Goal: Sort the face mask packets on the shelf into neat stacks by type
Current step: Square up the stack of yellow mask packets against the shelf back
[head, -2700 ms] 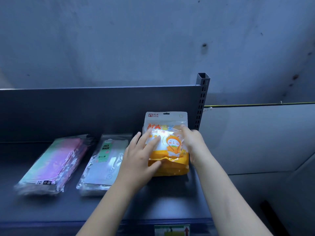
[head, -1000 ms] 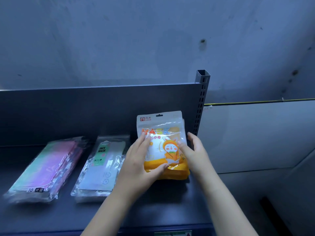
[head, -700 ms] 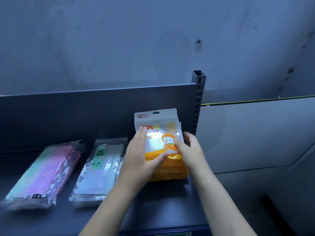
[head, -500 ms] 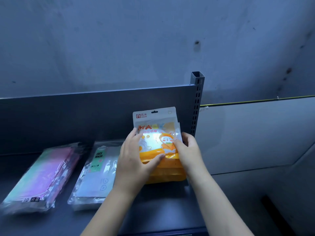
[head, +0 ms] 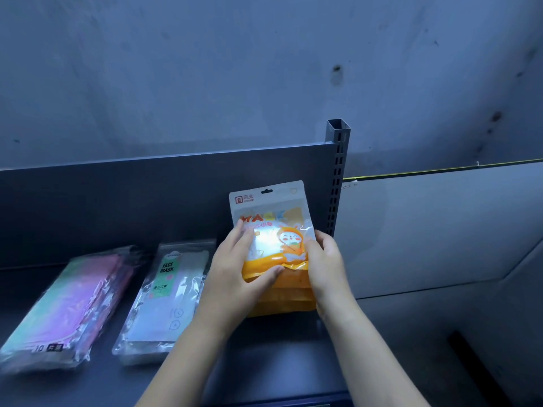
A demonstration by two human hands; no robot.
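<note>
A stack of orange cartoon mask packets (head: pixel 273 230) lies at the right end of the dark shelf (head: pixel 264 362), against the back panel. My left hand (head: pixel 235 271) grips the top packet's left side, thumb across its orange band. My right hand (head: pixel 324 259) holds the right edge of the same packet. More orange packets (head: pixel 282 301) show beneath it. To the left lies a stack of clear packets labelled FACE MASK (head: pixel 167 298). Further left sits a stack of pink and green packets (head: pixel 67 306).
The shelf's grey back panel (head: pixel 147 198) stands behind the stacks. A slotted metal upright (head: pixel 338 171) marks the shelf's right end, close to my right hand. Beyond it are a pale board (head: pixel 426 230) and a concrete wall.
Both hands have stayed on the top orange packet, nudging it slightly back and left over the stack. My view has drifted a little; the other two stacks have not moved.
</note>
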